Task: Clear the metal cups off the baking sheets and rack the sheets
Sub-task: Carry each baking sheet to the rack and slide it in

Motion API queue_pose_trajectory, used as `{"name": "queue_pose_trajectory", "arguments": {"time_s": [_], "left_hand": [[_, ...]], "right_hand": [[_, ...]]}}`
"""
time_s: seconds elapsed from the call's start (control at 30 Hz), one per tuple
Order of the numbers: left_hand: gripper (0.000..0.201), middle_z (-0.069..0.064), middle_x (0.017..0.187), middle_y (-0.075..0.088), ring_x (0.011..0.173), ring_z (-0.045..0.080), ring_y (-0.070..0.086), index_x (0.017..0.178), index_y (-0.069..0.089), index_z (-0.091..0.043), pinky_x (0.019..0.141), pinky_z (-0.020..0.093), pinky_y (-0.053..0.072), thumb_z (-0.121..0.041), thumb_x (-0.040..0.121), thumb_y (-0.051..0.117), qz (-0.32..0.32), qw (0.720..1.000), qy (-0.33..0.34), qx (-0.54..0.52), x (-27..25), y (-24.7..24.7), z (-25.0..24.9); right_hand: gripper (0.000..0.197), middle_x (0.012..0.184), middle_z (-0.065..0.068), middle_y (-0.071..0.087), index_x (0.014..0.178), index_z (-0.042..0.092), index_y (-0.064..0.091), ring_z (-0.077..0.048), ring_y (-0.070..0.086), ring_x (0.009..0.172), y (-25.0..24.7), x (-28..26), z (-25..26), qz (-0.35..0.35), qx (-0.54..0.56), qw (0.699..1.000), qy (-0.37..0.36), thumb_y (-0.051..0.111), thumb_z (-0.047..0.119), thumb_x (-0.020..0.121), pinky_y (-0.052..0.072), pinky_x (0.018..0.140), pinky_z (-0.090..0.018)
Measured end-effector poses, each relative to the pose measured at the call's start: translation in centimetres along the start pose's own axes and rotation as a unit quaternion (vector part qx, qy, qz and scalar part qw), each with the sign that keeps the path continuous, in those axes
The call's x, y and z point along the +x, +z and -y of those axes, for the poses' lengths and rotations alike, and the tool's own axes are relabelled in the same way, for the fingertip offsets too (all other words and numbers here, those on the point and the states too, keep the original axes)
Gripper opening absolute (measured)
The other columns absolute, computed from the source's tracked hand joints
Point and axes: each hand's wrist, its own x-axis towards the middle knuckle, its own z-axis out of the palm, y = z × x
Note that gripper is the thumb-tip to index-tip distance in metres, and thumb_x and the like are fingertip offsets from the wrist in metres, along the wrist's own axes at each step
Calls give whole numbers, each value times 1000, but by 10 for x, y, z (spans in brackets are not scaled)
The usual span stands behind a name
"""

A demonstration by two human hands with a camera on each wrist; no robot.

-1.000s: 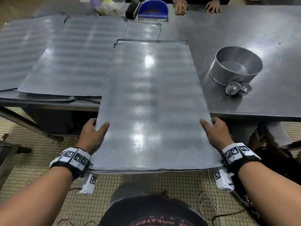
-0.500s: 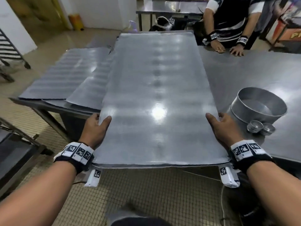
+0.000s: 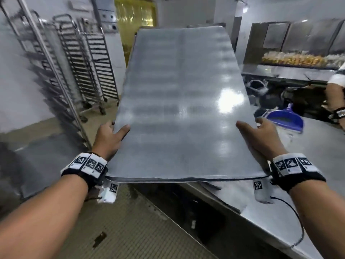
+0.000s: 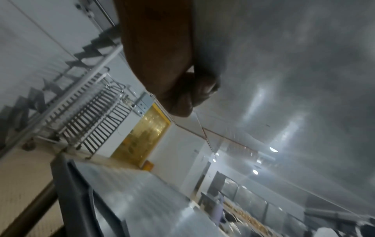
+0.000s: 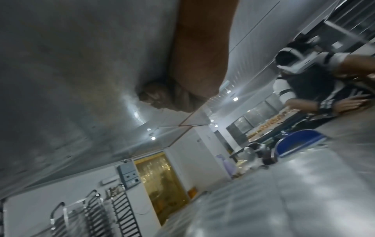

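Observation:
A long flat metal baking sheet (image 3: pixel 179 101) is held up in the air in front of me, bare on top. My left hand (image 3: pixel 110 139) grips its left edge, thumb on top. My right hand (image 3: pixel 261 139) grips the right edge the same way. From below, the left wrist view shows the fingers (image 4: pixel 192 89) curled under the sheet (image 4: pixel 284 64); the right wrist view shows the other hand's fingers (image 5: pixel 162 96) under the sheet (image 5: pixel 71 80). Tall wheeled tray racks (image 3: pixel 78 62) stand at the left by the wall. No metal cups are in view.
The steel table (image 3: pixel 280 212) runs along my right, its corner just below the sheet. A blue dustpan (image 3: pixel 283 120) lies on it. Another person's arm (image 3: pixel 334 98) is at the far right. A yellow strip-curtain door (image 3: pixel 134 17) is ahead. Tiled floor lies below left.
The sheet has come up off the table and swung to the left with my body; the view has turned from the table and round pan to the racks. Both hands keep their grip.

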Motion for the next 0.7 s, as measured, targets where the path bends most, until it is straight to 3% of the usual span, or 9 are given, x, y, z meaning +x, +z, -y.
{"name": "queue_pose_trajectory", "arguments": {"time_s": [0.03,0.1,0.17,0.2,0.33,0.47,0.57,0.7], "left_hand": [[26,-8,88,74,80,8,71,88,63,-23,78,37,58,-43,83,79,-20,1000,2,4,8,-17,0],[27,-12,82,72,75,4,68,85,63,-24,76,37,55,-47,81,77,-64,998,14,11,20,-49,1],[19,-12,82,68,66,-8,63,83,60,-26,72,31,49,-36,88,75,-106,994,12,26,26,-76,-6],[17,-11,83,66,65,-8,62,83,59,-26,70,29,47,-30,92,73,-126,991,12,37,28,-90,-6],[24,-7,83,67,74,12,63,93,65,-19,69,26,48,-40,86,75,-199,973,5,115,22,-145,-9],[17,-8,89,67,80,7,63,103,62,-19,67,14,44,-28,92,72,-258,957,-8,132,1,-183,-10],[23,-2,98,69,84,7,65,112,62,-18,71,19,47,-26,93,71,-308,943,-11,128,-23,-204,-12],[31,4,107,72,86,6,68,117,64,-11,80,30,56,-29,93,71,-343,927,-56,139,-63,-225,-7]], "right_hand": [[31,89,2,72,97,17,68,-16,69,83,15,11,9,4,9,1000,-15,74,43,82,50,74,-28],[35,95,-3,73,103,15,69,-20,69,88,45,26,34,17,24,998,-51,72,44,84,53,80,-32],[33,100,-4,72,108,16,67,-20,68,92,75,39,57,32,49,995,-75,70,41,87,52,84,-33],[29,100,-4,71,108,18,65,-20,68,93,90,45,67,41,59,994,-84,70,38,88,49,84,-31],[40,103,-7,66,113,12,62,-21,62,93,141,66,108,88,74,987,-110,69,43,89,39,81,-25],[35,80,3,66,102,12,65,-11,64,73,193,81,142,145,104,974,-142,71,43,87,45,66,-24],[38,82,0,72,94,19,66,-21,71,79,234,86,158,183,123,962,-159,71,54,80,57,75,-37],[43,85,-3,73,97,21,64,-23,71,82,276,78,173,247,140,940,-187,71,60,78,58,78,-41]]}}
